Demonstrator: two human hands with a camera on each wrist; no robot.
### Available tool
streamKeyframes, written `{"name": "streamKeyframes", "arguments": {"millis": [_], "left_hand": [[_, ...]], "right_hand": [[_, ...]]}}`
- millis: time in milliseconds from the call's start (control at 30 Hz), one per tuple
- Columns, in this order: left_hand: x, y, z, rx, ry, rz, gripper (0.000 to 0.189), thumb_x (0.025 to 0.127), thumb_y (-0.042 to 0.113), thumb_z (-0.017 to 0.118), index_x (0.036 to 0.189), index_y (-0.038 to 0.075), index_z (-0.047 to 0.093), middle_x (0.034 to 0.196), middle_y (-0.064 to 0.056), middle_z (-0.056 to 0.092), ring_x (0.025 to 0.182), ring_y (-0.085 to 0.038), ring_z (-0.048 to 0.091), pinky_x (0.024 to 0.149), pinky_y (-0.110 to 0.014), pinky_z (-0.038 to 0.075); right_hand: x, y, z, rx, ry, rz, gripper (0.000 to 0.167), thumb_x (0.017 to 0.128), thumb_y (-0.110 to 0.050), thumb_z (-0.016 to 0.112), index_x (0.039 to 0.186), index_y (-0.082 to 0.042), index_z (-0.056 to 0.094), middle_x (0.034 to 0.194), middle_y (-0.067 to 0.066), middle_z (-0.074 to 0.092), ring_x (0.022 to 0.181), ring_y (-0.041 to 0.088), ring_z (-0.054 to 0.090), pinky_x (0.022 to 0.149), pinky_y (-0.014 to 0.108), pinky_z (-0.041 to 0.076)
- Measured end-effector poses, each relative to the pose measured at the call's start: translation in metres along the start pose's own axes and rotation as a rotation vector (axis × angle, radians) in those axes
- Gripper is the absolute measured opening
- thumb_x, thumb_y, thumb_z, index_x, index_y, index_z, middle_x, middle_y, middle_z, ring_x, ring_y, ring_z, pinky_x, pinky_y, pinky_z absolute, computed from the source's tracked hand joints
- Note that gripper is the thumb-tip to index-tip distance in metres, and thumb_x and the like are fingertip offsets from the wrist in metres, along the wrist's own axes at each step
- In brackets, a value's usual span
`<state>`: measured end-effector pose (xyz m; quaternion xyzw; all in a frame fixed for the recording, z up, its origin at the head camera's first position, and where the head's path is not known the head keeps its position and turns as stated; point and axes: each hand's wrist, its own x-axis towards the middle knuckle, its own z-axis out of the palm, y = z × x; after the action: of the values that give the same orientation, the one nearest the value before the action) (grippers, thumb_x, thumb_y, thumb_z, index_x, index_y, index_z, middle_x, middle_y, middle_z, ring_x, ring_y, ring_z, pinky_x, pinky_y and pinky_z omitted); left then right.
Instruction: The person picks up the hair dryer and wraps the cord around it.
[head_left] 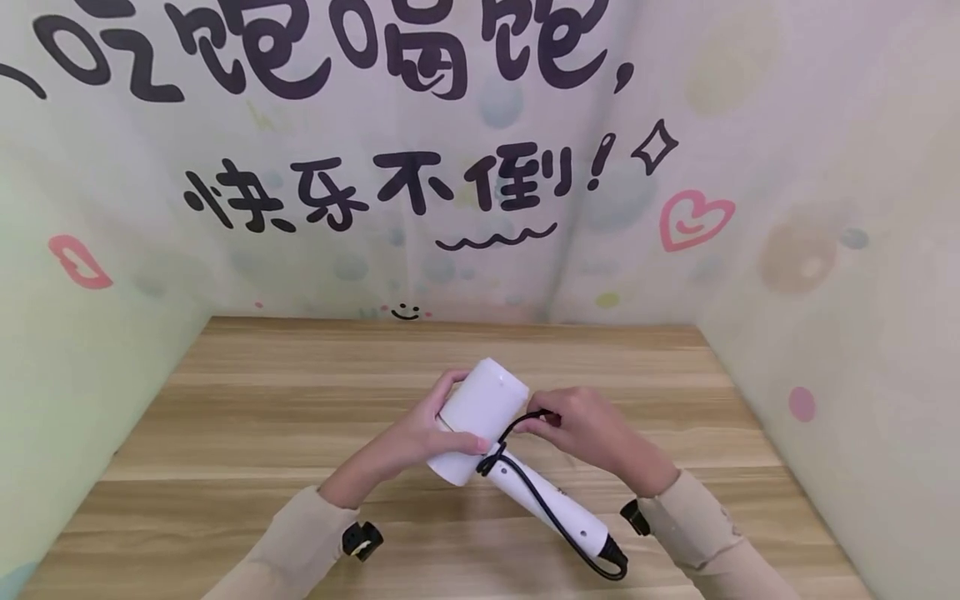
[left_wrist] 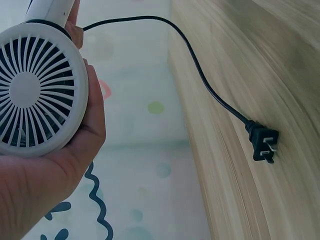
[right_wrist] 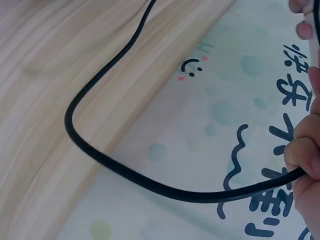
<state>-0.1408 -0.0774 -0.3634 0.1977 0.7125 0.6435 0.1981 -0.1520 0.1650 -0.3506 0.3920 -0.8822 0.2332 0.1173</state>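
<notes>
A white hair dryer [head_left: 491, 396] is held above the table, tilted, its handle pointing toward the lower right. My left hand [head_left: 420, 429] grips the barrel, thumb across the near side close to the handle. The round slatted grille [left_wrist: 25, 90] faces the left wrist camera. Black cord [right_wrist: 130, 175] leaves the handle's end, runs back along it and is wound around its top. Just right of the barrel, my right hand [head_left: 581, 425] pinches the cord between thumb and fingers. A two-pin plug [left_wrist: 262, 142] shows at the cord's end in the left wrist view; whether it touches the table I cannot tell.
The wood-grain table [head_left: 262, 400] lies below both hands. Pale printed walls [head_left: 315, 275] with dark lettering close in its back and sides. Each wrist wears a small black camera, the left one [head_left: 362, 540] beside the sleeve.
</notes>
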Motion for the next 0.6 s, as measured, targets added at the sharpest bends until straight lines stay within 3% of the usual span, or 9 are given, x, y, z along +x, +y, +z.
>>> {"name": "streamKeyframes", "arguments": {"millis": [133, 400, 600], "left_hand": [[0.001, 0.000, 0.001, 0.009, 0.010, -0.003, 0.079, 0.076, 0.021, 0.075, 0.138, 0.016, 0.027, 0.109, -0.020, 0.053, 0.088, -0.021, 0.059, 0.068, -0.037, 0.054], [0.000, 0.003, 0.001, 0.015, 0.056, -0.017, 0.078, 0.075, 0.022, 0.075, 0.138, 0.015, 0.028, 0.107, -0.019, 0.054, 0.087, -0.021, 0.059, 0.068, -0.035, 0.053], [-0.002, 0.005, 0.003, -0.006, 0.093, -0.024, 0.077, 0.075, 0.021, 0.075, 0.137, 0.014, 0.030, 0.110, -0.019, 0.053, 0.088, -0.022, 0.058, 0.067, -0.036, 0.054]], "right_hand": [[0.002, -0.009, -0.001, 0.035, 0.030, 0.033, 0.014, 0.081, -0.022, 0.071, 0.073, -0.018, 0.060, 0.058, -0.014, 0.050, 0.050, -0.007, 0.037, 0.045, 0.011, 0.035], [0.005, -0.020, 0.011, 0.081, 0.208, 0.072, 0.018, 0.073, -0.010, 0.067, 0.064, -0.017, 0.054, 0.054, -0.013, 0.044, 0.050, -0.007, 0.035, 0.045, 0.009, 0.030], [0.004, -0.024, 0.013, 0.167, 0.224, 0.130, 0.016, 0.076, -0.008, 0.068, 0.067, -0.015, 0.057, 0.057, -0.012, 0.047, 0.051, -0.005, 0.037, 0.045, 0.012, 0.033]]}}
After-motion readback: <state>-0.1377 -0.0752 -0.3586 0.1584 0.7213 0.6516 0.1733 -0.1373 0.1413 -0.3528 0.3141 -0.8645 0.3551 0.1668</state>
